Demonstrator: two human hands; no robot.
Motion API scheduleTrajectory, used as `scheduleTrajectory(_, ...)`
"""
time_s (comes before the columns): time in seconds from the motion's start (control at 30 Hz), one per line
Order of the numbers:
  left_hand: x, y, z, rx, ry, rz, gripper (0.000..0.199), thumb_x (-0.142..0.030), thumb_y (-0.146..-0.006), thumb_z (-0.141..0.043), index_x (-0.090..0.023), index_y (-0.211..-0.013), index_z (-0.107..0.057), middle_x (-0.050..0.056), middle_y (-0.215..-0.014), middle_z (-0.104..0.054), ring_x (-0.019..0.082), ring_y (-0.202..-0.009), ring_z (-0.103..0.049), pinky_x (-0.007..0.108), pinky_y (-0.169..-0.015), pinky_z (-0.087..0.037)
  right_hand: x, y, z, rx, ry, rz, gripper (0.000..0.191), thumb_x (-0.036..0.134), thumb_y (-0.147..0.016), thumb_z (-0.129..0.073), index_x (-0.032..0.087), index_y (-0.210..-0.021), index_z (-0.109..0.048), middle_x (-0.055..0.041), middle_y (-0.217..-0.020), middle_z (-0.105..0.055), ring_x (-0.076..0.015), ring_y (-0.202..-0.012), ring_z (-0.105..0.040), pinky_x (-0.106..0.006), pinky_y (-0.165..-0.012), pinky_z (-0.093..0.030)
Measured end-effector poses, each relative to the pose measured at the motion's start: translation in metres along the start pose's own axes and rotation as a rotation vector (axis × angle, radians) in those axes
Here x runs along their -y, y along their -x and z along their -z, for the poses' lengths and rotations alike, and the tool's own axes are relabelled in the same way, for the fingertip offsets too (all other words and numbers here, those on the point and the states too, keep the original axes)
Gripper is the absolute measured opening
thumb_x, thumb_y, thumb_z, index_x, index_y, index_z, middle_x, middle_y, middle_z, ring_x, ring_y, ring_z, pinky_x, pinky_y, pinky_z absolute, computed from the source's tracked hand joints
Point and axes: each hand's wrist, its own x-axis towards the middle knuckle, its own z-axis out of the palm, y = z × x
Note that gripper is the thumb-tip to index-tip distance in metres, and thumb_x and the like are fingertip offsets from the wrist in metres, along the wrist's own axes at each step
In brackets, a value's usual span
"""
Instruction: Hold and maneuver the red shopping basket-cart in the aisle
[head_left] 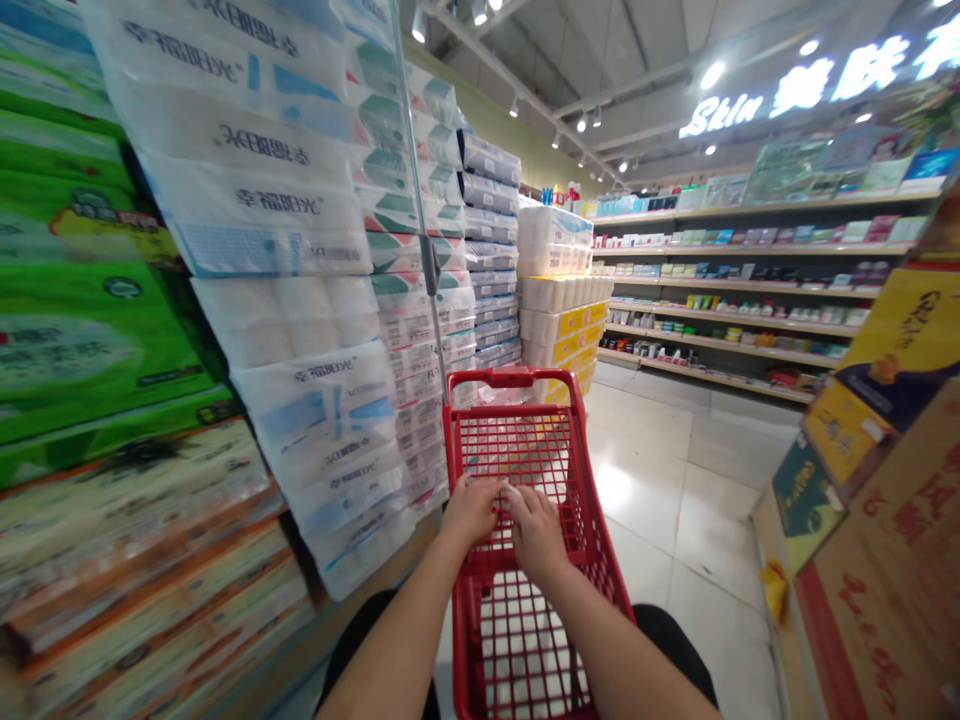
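Observation:
In the head view a red plastic shopping cart with grid sides stands before me, its handle bar at the far end. My left hand is over the middle of the cart, fingers curled inward. Close beside it, my right hand has its fingers bent and nearly touching the left ones. Something small and whitish shows between the fingertips, too small to name. Both palms face down and away, so the inner fingers are partly hidden. A clear plastic wrapped pack seems to lie beyond the grid.
Tall stacks of toilet paper packs and green tissue packs rise on the left. A metal pole stands before them. Cartons line the right side. Shelves of skin care goods fill the back, beyond the tiled floor.

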Motion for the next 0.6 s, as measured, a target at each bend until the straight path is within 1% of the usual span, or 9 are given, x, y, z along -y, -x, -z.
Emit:
scheduleTrajectory(0.07, 0.0, 0.0, 0.001, -0.002, 0.004, -0.009, 0.046, -0.016, -0.077, -0.053, -0.031, -0.121, -0.058, 0.001, -0.124, -0.065, 0.019, -0.118, -0.055, 0.048, -0.114, -0.022, -0.002, 0.0, -0.002, 0.004, -0.035, 0.032, 0.063, 0.004, -0.076, -0.047, 0.027, -0.134, -0.049, -0.0054, -0.126, -0.058, -0.0219, -0.116, -0.05, -0.037, -0.099, -0.037)
scheduleTrajectory(0.17, 0.0, -0.001, 0.002, 0.019, -0.001, -0.005, 0.052, -0.018, -0.074, -0.057, -0.031, -0.124, -0.056, 0.001, -0.128, -0.063, 0.019, -0.12, -0.054, 0.048, -0.115, -0.02, -0.008, -0.003, -0.003, -0.156, -0.009, -0.198, 0.052, 0.011, -0.08, -0.048, 0.02, -0.131, -0.051, -0.0101, -0.122, -0.06, -0.0258, -0.112, -0.051, -0.041, -0.095, -0.039)
scheduleTrajectory(0.2, 0.0, -0.001, 0.002, 0.025, -0.005, -0.001, 0.054, -0.018, -0.073, -0.058, -0.03, -0.126, -0.055, 0.001, -0.129, -0.062, 0.019, -0.121, -0.053, 0.048, -0.115, -0.02, -0.01, -0.004, -0.002, -0.189, 0.002, -0.235, 0.05, 0.012, -0.08, -0.048, 0.018, -0.13, -0.052, -0.0114, -0.123, -0.059, -0.0268, -0.112, -0.051, -0.043, -0.095, -0.039)
scheduleTrajectory(0.23, 0.0, -0.001, 0.002, 0.028, -0.008, 0.002, 0.054, -0.018, -0.073, -0.058, -0.03, -0.126, -0.055, 0.001, -0.13, -0.062, 0.019, -0.121, -0.053, 0.048, -0.115, -0.02, -0.01, -0.004, -0.001, -0.188, 0.003, -0.215, 0.05, 0.011, -0.079, -0.048, 0.018, -0.129, -0.053, -0.0116, -0.124, -0.059, -0.027, -0.113, -0.05, -0.043, -0.095, -0.038)
scheduleTrajectory(0.37, 0.001, -0.001, 0.001, 0.015, -0.006, 0.005, 0.045, -0.018, -0.079, -0.052, -0.029, -0.123, -0.058, 0.001, -0.128, -0.063, 0.018, -0.121, -0.054, 0.046, -0.113, -0.022, -0.003, 0.0, 0.001, 0.001, -0.054, 0.121, 0.05, 0.007, -0.075, -0.052, 0.026, -0.121, -0.059, -0.004, -0.12, -0.062, -0.0234, -0.115, -0.049, -0.039, -0.099, -0.034)
scheduleTrajectory(0.4, 0.0, -0.001, 0.001, 0.014, -0.006, 0.003, 0.044, -0.018, -0.081, -0.051, -0.029, -0.122, -0.058, 0.002, -0.127, -0.063, 0.018, -0.121, -0.054, 0.046, -0.113, -0.023, -0.001, 0.0, 0.002, 0.021, -0.062, 0.149, 0.047, 0.009, -0.076, -0.054, 0.028, -0.119, -0.061, -0.0028, -0.118, -0.063, -0.023, -0.114, -0.049, -0.04, -0.099, -0.033)
scheduleTrajectory(0.5, 0.0, -0.001, 0.001, 0.02, -0.015, 0.001, 0.047, -0.019, -0.078, -0.054, -0.03, -0.124, -0.057, 0.001, -0.129, -0.062, 0.018, -0.122, -0.053, 0.046, -0.113, -0.024, -0.002, 0.0, 0.002, -0.053, -0.039, 0.012, 0.042, 0.014, -0.08, -0.053, 0.028, -0.119, -0.06, -0.0042, -0.12, -0.062, -0.0243, -0.114, -0.05, -0.045, -0.101, -0.032)
scheduleTrajectory(0.57, 0.0, -0.001, 0.001, 0.02, -0.021, 0.001, 0.053, -0.018, -0.075, -0.057, -0.03, -0.127, -0.055, 0.001, -0.131, -0.061, 0.019, -0.122, -0.053, 0.046, -0.114, -0.022, -0.007, -0.001, 0.001, -0.116, -0.01, -0.095, 0.045, 0.014, -0.08, -0.052, 0.025, -0.123, -0.058, -0.0076, -0.128, -0.057, -0.0265, -0.117, -0.048, -0.047, -0.1, -0.034)
scheduleTrajectory(0.6, 0.0, -0.001, 0.0, 0.021, -0.022, 0.002, 0.054, -0.018, -0.074, -0.057, -0.03, -0.127, -0.055, 0.001, -0.131, -0.061, 0.019, -0.122, -0.053, 0.046, -0.114, -0.022, -0.011, -0.001, 0.0, -0.12, -0.007, -0.098, 0.048, 0.012, -0.079, -0.052, 0.024, -0.125, -0.057, -0.0088, -0.129, -0.056, -0.027, -0.118, -0.048, -0.047, -0.099, -0.036)
